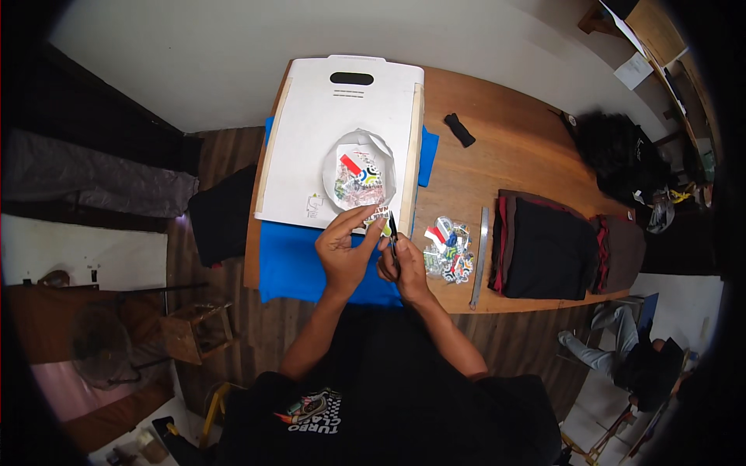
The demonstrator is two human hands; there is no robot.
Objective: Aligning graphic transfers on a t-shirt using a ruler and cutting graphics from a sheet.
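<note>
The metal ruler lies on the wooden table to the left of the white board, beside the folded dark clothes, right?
Not quite. In the head view the metal ruler lies to the right of the white board, on the wooden table beside the folded dark clothes.

- White board (pixel 311 147), with a black slot at its far end.
- Bright blue cloth (pixel 291 264) under the board, plain.
- Round white paper (pixel 359 172) on the board, printed in red, black, green and yellow.
- Small sticker (pixel 378 215) at the left hand's (pixel 344 250) fingertips: black and white lettering with a green edge.
- Black pen-like tool (pixel 393 233) in the right hand (pixel 404 268).
- Heap of stickers (pixel 448 250) to the right: red, white, blue, green, mixed patterns.
- Warm brown wooden table (pixel 513 155).
- Grey metal ruler (pixel 480 256).
- Folded black garment (pixel 544 247) with red edging, at the right.
- Small black item (pixel 459 130), far right of the board.
</note>
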